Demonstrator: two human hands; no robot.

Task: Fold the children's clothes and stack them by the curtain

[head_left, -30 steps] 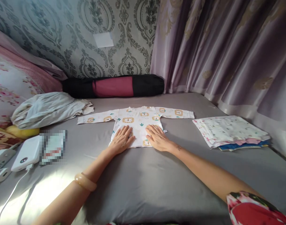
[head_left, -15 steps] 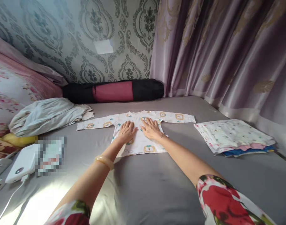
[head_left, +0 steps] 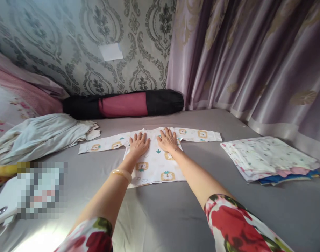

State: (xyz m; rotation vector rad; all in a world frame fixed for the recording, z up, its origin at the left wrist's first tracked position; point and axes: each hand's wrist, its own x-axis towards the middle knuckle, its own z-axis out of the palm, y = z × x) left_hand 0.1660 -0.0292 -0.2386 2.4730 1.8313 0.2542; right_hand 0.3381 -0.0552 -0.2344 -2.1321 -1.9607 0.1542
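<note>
A small white long-sleeved shirt (head_left: 154, 164) with yellow lion prints and green leaves lies spread flat, both sleeves stretched out sideways. My left hand (head_left: 139, 144) rests palm down on its upper left part, near the shoulder, with the fingers spread. On the upper right part, close to the other shoulder, my right hand (head_left: 167, 139) also lies flat with its fingers apart. Neither hand grips the fabric. The collar shows partly at the shirt's far edge, between and beyond the hands.
The shirt lies on a grey bed sheet (head_left: 201, 164). Folded clothes (head_left: 272, 157) are stacked at right. A crumpled pale cloth (head_left: 41, 134) and a white device (head_left: 10, 197) with a cable are at left. A black and red rolled bag (head_left: 123, 105) lies along the wall.
Both hands have slid up the shirt toward its shoulders, still flat. More of the shirt's lower front shows. The camera view has moved slightly closer.
</note>
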